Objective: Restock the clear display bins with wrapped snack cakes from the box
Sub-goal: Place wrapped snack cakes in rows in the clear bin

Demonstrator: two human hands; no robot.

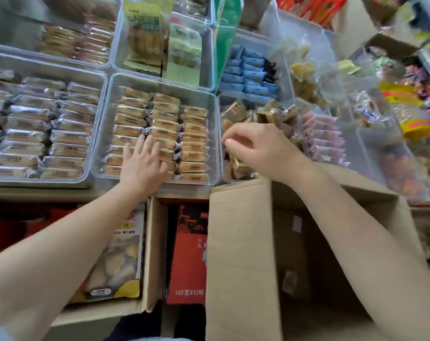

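Left hand: reaches forward from the lower left, palm down, fingers straight and slightly spread, laid flat on the wrapped snack cakes ranked in rows in the middle clear bin; nothing gripped there.

Right hand: reaches in from the lower right over the open cardboard box, wrist bent, fingers curled down with thumb toward the fingertips. Grip pinched, seemingly on a brown-wrapped cake at the near left corner of the right-hand bin, though motion blur hides the exact contact. Cake directly under the fingertips, among a loose jumble of similar brown packets in that bin.

Box just below the bins' front edge, flap upright beneath the right forearm.
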